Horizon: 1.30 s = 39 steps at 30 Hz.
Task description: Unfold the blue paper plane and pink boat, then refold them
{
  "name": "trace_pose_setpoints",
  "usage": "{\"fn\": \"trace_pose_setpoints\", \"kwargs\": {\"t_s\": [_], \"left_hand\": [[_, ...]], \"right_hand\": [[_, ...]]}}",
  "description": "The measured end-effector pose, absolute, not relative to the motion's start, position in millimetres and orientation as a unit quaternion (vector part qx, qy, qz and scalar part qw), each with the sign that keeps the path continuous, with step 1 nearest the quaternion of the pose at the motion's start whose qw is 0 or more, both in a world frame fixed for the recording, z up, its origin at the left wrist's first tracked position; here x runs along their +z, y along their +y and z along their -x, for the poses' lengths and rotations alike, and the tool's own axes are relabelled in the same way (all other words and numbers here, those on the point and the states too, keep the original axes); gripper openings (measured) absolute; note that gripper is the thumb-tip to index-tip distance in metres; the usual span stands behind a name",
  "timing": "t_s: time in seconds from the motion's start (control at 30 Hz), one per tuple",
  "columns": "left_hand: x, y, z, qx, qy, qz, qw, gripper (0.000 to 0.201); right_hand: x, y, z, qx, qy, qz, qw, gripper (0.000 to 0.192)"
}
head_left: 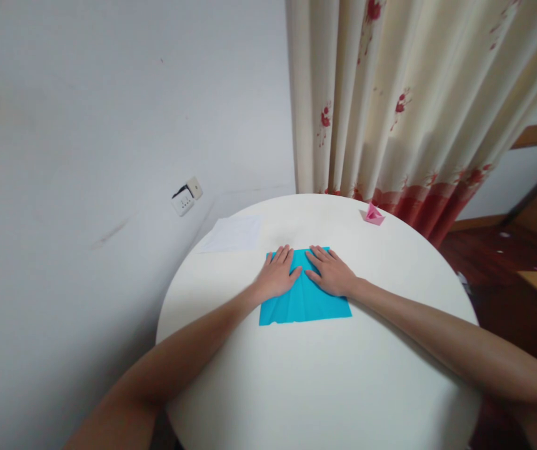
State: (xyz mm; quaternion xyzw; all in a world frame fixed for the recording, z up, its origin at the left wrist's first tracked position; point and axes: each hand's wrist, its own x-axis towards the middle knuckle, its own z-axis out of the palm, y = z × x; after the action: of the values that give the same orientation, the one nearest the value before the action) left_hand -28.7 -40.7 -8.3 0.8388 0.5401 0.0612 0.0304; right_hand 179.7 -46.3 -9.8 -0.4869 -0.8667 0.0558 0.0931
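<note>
A creased sheet of blue paper [303, 306] lies flat on the round white table [315, 381]. My left hand [277, 274] presses on its upper left part, palm down with the fingers stretched out. On the upper right part rests my right hand [331, 272], also flat, fingers extended and thumb pointing toward the other hand. A narrow strip of blue shows between the two thumbs. The paper's lower edge looks slightly ragged near the left corner. Neither hand grips anything.
Toward the far right edge of the table stands a small pink folded-paper boat [374, 215]. White paper [233, 234] lies at the far left. A wall with a power socket [184, 201] borders the left side, and a floral curtain [390, 112] hangs behind the table.
</note>
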Motion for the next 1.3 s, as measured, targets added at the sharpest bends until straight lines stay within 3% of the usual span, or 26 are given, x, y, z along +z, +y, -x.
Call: {"fn": "trace_pose_setpoints", "kwargs": {"t_s": [1.3], "left_hand": [[-6.2,-42.7,29.9,0.056,0.463,-0.883,0.053,0.065]], "right_hand": [[-11.0,-46.7,-180.4,0.030,-0.866,0.491,0.089,0.067]]}}
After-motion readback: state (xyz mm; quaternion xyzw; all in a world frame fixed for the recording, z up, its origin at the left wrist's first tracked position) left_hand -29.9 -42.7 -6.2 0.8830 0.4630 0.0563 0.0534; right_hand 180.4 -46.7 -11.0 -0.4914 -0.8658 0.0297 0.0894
